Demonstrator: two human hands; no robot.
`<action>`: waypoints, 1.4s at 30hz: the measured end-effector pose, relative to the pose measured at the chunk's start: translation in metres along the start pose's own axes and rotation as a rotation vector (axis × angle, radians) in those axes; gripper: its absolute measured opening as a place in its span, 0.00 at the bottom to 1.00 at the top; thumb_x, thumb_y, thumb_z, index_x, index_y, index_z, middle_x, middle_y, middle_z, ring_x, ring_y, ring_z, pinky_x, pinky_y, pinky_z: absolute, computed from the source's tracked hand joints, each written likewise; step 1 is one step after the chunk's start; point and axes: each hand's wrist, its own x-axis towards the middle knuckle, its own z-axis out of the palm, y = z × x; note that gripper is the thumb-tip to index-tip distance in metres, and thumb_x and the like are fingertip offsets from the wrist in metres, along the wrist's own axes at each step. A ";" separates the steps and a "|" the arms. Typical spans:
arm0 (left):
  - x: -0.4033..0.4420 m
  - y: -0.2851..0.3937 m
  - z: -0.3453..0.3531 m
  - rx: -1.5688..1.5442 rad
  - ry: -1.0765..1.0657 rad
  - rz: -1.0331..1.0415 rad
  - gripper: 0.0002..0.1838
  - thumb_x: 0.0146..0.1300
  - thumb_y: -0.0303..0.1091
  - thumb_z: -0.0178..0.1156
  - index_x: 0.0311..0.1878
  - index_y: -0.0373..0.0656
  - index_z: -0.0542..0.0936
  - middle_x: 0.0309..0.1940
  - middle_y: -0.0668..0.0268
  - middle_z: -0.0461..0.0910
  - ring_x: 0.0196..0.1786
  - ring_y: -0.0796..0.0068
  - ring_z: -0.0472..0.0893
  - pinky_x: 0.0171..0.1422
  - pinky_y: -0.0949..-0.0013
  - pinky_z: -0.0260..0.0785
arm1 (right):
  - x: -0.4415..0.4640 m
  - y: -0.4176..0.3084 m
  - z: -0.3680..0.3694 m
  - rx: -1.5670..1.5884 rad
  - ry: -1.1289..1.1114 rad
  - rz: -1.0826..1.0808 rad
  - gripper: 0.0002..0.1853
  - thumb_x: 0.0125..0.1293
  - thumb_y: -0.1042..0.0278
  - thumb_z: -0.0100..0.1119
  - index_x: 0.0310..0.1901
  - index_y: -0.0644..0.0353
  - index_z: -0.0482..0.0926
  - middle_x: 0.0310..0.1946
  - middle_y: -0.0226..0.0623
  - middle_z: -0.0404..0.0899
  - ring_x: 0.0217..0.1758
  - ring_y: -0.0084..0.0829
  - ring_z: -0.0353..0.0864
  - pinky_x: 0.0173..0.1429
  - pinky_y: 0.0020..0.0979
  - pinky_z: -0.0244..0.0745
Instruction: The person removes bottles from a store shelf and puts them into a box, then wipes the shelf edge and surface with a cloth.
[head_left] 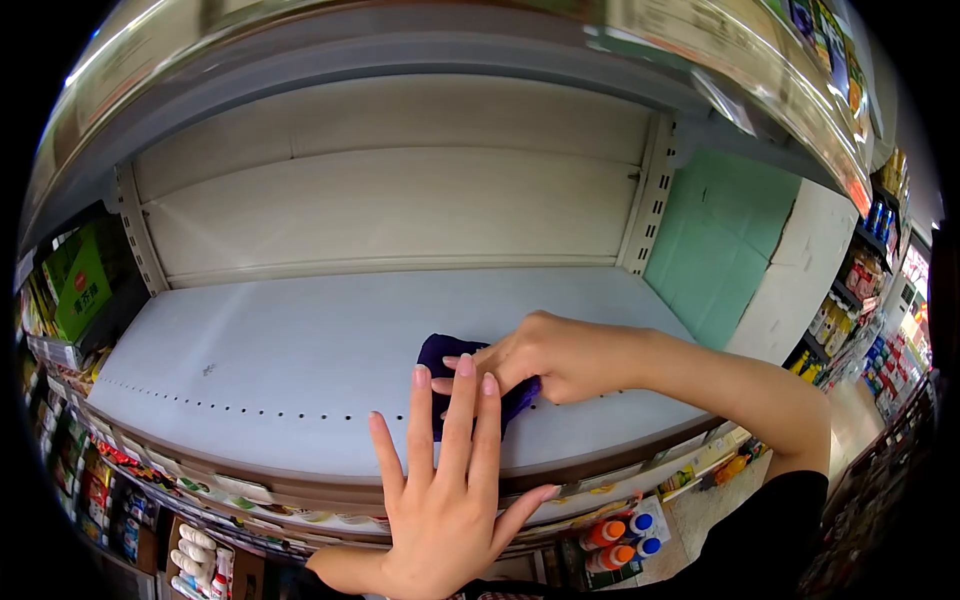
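Note:
A dark purple cloth (436,352) lies folded on the pale shelf board (270,330), right of its middle and near the front. My right hand (535,358) presses the cloth against the board, fingers bent onto it and partly hidden behind my left hand. Closer to me, my left hand (445,500) is held palm down in front of the shelf edge, its fingers spread and nothing in it. Its fingertips overlap the cloth in view; whether they touch it I cannot tell.
A small dark mark (209,370) shows on the board at left. Green packages (80,285) stand beyond the left end, and a green panel (725,240) closes the right side. Above hangs an upper shelf edge (400,45). Bottles with orange and blue caps (612,545) stand below.

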 end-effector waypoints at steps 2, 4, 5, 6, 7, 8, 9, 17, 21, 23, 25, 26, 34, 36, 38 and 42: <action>0.003 0.007 0.003 0.004 -0.011 0.016 0.51 0.55 0.59 0.64 0.71 0.29 0.60 0.73 0.45 0.56 0.75 0.34 0.51 0.72 0.29 0.29 | -0.010 0.001 -0.004 -0.012 -0.003 -0.017 0.31 0.40 0.94 0.50 0.49 0.62 0.83 0.55 0.48 0.78 0.63 0.46 0.75 0.62 0.38 0.75; 0.006 0.016 0.008 -0.003 -0.011 0.021 0.51 0.55 0.59 0.64 0.71 0.29 0.59 0.73 0.44 0.56 0.75 0.34 0.51 0.72 0.29 0.28 | -0.020 0.004 -0.007 -0.014 0.000 -0.033 0.30 0.41 0.94 0.50 0.49 0.61 0.83 0.55 0.47 0.79 0.63 0.45 0.75 0.62 0.38 0.75; 0.008 0.020 0.010 -0.006 -0.012 0.023 0.51 0.55 0.59 0.64 0.71 0.29 0.59 0.73 0.44 0.55 0.75 0.34 0.51 0.72 0.29 0.28 | -0.025 0.006 -0.008 -0.010 0.005 -0.042 0.30 0.41 0.94 0.50 0.49 0.61 0.83 0.54 0.46 0.79 0.64 0.45 0.75 0.62 0.38 0.75; 0.009 0.024 0.012 -0.003 -0.012 0.025 0.51 0.55 0.59 0.63 0.71 0.29 0.59 0.73 0.44 0.56 0.75 0.34 0.50 0.72 0.29 0.28 | -0.030 0.007 -0.009 -0.006 0.010 -0.051 0.30 0.41 0.94 0.50 0.49 0.61 0.83 0.54 0.45 0.80 0.64 0.44 0.75 0.62 0.38 0.75; 0.010 0.028 0.014 0.001 -0.012 0.027 0.51 0.55 0.59 0.63 0.71 0.29 0.60 0.73 0.44 0.56 0.75 0.34 0.50 0.72 0.29 0.28 | -0.035 0.011 -0.010 -0.002 0.033 -0.085 0.32 0.40 0.94 0.49 0.48 0.60 0.83 0.53 0.46 0.79 0.62 0.46 0.75 0.57 0.39 0.75; 0.012 0.032 0.015 0.003 -0.013 0.028 0.51 0.56 0.59 0.63 0.71 0.29 0.60 0.73 0.44 0.56 0.75 0.34 0.50 0.72 0.29 0.28 | -0.039 0.016 -0.009 0.003 0.055 -0.118 0.33 0.38 0.94 0.47 0.48 0.59 0.83 0.53 0.46 0.78 0.61 0.47 0.75 0.52 0.39 0.75; 0.013 0.037 0.017 0.002 -0.010 0.029 0.51 0.56 0.59 0.63 0.71 0.29 0.60 0.73 0.44 0.56 0.75 0.34 0.50 0.72 0.29 0.28 | -0.044 0.019 -0.009 0.007 0.077 -0.151 0.34 0.37 0.94 0.46 0.48 0.57 0.83 0.52 0.47 0.78 0.60 0.48 0.75 0.46 0.40 0.75; 0.025 0.071 0.032 -0.008 0.009 0.033 0.50 0.56 0.58 0.63 0.71 0.29 0.60 0.73 0.45 0.56 0.76 0.36 0.51 0.72 0.30 0.28 | -0.086 0.030 -0.020 -0.014 0.054 -0.088 0.32 0.39 0.96 0.48 0.48 0.59 0.84 0.54 0.45 0.78 0.66 0.44 0.72 0.59 0.37 0.74; 0.030 0.086 0.038 -0.022 0.010 0.037 0.49 0.55 0.56 0.64 0.71 0.30 0.61 0.73 0.46 0.57 0.76 0.37 0.52 0.72 0.30 0.28 | -0.105 0.028 -0.028 -0.038 0.041 -0.064 0.31 0.40 0.95 0.50 0.47 0.60 0.84 0.56 0.41 0.78 0.67 0.44 0.72 0.64 0.36 0.74; 0.032 0.093 0.041 -0.030 0.001 0.039 0.48 0.55 0.56 0.65 0.71 0.30 0.61 0.73 0.46 0.57 0.76 0.37 0.52 0.72 0.30 0.28 | -0.116 0.033 -0.028 -0.028 0.055 -0.043 0.36 0.36 0.95 0.46 0.49 0.56 0.84 0.53 0.45 0.78 0.67 0.45 0.71 0.63 0.35 0.73; 0.034 0.100 0.044 -0.025 0.005 0.046 0.48 0.55 0.55 0.65 0.71 0.31 0.61 0.73 0.46 0.57 0.76 0.38 0.52 0.72 0.30 0.29 | -0.126 0.035 -0.029 -0.022 0.065 -0.033 0.38 0.34 0.95 0.44 0.50 0.54 0.84 0.52 0.47 0.78 0.67 0.45 0.70 0.63 0.35 0.73; 0.035 0.103 0.045 -0.022 0.008 0.049 0.48 0.55 0.55 0.65 0.71 0.31 0.61 0.73 0.47 0.57 0.76 0.38 0.52 0.72 0.30 0.29 | -0.131 0.034 -0.030 -0.021 0.067 -0.031 0.38 0.34 0.95 0.44 0.50 0.53 0.84 0.53 0.46 0.78 0.67 0.45 0.70 0.63 0.34 0.72; 0.043 0.125 0.052 -0.043 -0.004 0.079 0.47 0.55 0.54 0.65 0.70 0.31 0.63 0.73 0.48 0.58 0.75 0.38 0.53 0.72 0.30 0.32 | -0.176 0.034 -0.040 -0.067 0.069 0.073 0.39 0.36 0.94 0.44 0.51 0.51 0.84 0.56 0.39 0.79 0.67 0.42 0.71 0.65 0.34 0.71; 0.044 0.130 0.054 -0.064 -0.006 0.090 0.46 0.56 0.54 0.65 0.70 0.31 0.63 0.73 0.48 0.58 0.75 0.39 0.53 0.73 0.31 0.33 | -0.187 0.034 -0.042 -0.076 0.081 0.090 0.39 0.36 0.94 0.44 0.51 0.50 0.84 0.56 0.38 0.79 0.67 0.41 0.72 0.65 0.34 0.71; 0.045 0.133 0.055 -0.086 -0.011 0.107 0.46 0.56 0.54 0.65 0.70 0.32 0.64 0.73 0.48 0.58 0.75 0.39 0.53 0.73 0.31 0.33 | -0.198 0.033 -0.044 -0.078 0.080 0.136 0.39 0.36 0.93 0.45 0.51 0.49 0.84 0.57 0.38 0.79 0.67 0.40 0.72 0.65 0.33 0.72; 0.045 0.142 0.056 -0.109 -0.027 0.125 0.45 0.56 0.54 0.65 0.69 0.32 0.64 0.73 0.49 0.57 0.75 0.39 0.53 0.73 0.31 0.35 | -0.217 0.022 -0.047 -0.132 0.086 0.225 0.40 0.36 0.93 0.46 0.51 0.46 0.84 0.56 0.37 0.79 0.66 0.39 0.73 0.62 0.33 0.74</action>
